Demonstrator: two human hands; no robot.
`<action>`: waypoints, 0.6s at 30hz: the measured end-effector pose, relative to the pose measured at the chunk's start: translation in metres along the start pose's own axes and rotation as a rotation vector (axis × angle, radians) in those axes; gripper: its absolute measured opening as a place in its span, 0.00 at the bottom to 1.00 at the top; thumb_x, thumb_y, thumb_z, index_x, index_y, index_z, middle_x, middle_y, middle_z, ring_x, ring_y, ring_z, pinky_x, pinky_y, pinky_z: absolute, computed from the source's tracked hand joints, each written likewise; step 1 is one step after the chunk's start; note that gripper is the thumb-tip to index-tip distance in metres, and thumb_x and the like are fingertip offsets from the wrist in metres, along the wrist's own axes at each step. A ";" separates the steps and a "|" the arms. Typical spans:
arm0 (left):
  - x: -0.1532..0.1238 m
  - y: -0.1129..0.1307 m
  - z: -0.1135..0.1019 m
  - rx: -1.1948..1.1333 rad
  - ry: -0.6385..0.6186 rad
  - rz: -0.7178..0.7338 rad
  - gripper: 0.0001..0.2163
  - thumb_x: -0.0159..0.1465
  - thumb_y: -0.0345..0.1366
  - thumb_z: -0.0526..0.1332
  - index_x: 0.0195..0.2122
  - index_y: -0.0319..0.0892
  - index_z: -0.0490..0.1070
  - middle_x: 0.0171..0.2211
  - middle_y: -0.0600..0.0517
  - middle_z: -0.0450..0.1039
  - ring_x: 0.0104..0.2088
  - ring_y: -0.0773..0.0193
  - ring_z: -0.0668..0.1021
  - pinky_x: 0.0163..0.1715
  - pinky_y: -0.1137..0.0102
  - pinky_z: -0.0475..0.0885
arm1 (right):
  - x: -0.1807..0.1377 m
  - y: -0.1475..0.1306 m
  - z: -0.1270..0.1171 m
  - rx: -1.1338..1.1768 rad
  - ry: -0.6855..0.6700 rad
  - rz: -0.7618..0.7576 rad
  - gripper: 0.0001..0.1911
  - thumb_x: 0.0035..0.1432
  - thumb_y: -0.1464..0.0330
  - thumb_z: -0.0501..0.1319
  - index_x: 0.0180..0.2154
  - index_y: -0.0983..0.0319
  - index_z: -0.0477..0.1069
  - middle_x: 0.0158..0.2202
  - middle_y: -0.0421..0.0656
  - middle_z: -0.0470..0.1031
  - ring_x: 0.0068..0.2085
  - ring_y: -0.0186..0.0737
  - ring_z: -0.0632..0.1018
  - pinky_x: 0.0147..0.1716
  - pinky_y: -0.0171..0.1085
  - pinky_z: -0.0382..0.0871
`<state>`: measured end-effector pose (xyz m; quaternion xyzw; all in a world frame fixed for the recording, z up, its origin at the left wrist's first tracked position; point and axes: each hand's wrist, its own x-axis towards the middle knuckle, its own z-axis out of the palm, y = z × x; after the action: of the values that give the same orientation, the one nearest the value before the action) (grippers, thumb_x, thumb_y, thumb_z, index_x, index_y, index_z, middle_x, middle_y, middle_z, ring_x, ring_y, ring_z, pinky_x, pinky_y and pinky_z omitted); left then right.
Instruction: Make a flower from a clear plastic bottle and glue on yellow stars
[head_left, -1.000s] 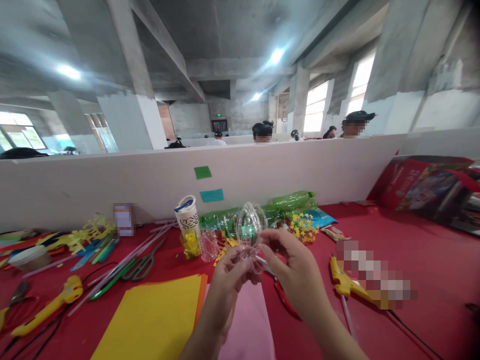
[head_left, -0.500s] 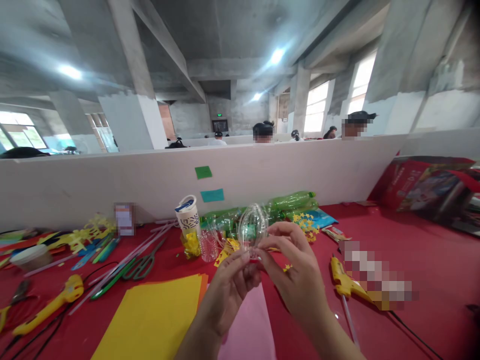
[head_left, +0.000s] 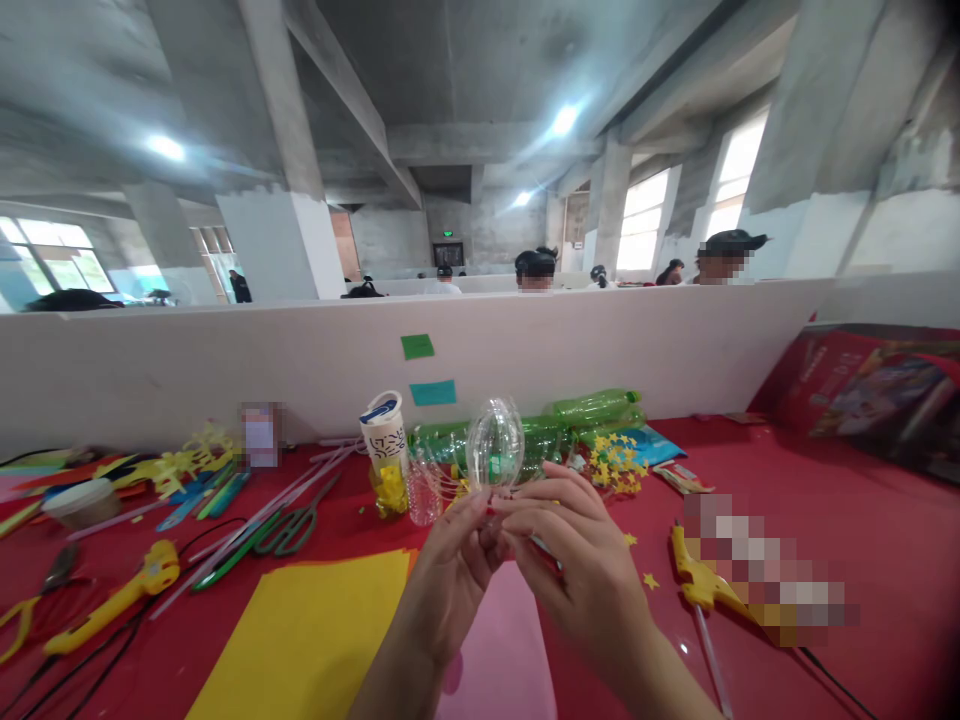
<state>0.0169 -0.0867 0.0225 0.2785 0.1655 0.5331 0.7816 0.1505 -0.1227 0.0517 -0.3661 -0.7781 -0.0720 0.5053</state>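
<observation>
A clear plastic cage-like ball cut from a bottle [head_left: 495, 443] is held up above the red table [head_left: 825, 500]. My left hand [head_left: 450, 580] pinches its lower end from the left. From the right, my right hand [head_left: 577, 560] pinches the same end, fingertips meeting those of the left hand. Behind the ball lie green plastic bottles [head_left: 592, 408] and a white paper cup [head_left: 384, 432]. A small clear bottle [head_left: 424, 490] stands beside the cup.
Yellow paper [head_left: 300, 640] and pink paper [head_left: 499, 650] lie under my arms. Yellow glue guns [head_left: 112, 600] [head_left: 697, 575], scissors [head_left: 289, 528], straws and yellow paper stars [head_left: 611, 455] are scattered about. A white partition [head_left: 225, 360] runs behind; people sit beyond it. A red box [head_left: 877, 385] stands at right.
The clear ball has been turned and raised slightly between my fingers. My right hand's fingers have come lower and closer to the left hand's. The view shifted a little.
</observation>
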 end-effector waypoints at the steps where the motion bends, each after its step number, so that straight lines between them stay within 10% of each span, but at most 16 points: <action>1: 0.000 0.000 0.000 0.004 -0.004 0.011 0.04 0.62 0.30 0.60 0.35 0.36 0.74 0.33 0.50 0.75 0.32 0.71 0.75 0.34 0.76 0.72 | 0.000 -0.001 0.001 -0.003 0.002 0.001 0.09 0.56 0.78 0.56 0.33 0.58 0.69 0.37 0.41 0.79 0.40 0.39 0.75 0.55 0.50 0.59; 18: 0.001 -0.005 -0.002 0.088 -0.007 0.004 0.03 0.58 0.27 0.61 0.32 0.40 0.74 0.32 0.52 0.73 0.33 0.68 0.74 0.37 0.72 0.69 | 0.003 -0.002 -0.005 0.036 -0.017 0.031 0.09 0.56 0.78 0.57 0.33 0.59 0.68 0.34 0.41 0.76 0.39 0.41 0.73 0.48 0.48 0.63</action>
<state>0.0198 -0.0864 0.0181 0.3146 0.1855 0.5261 0.7680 0.1524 -0.1251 0.0569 -0.3693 -0.7778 -0.0470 0.5064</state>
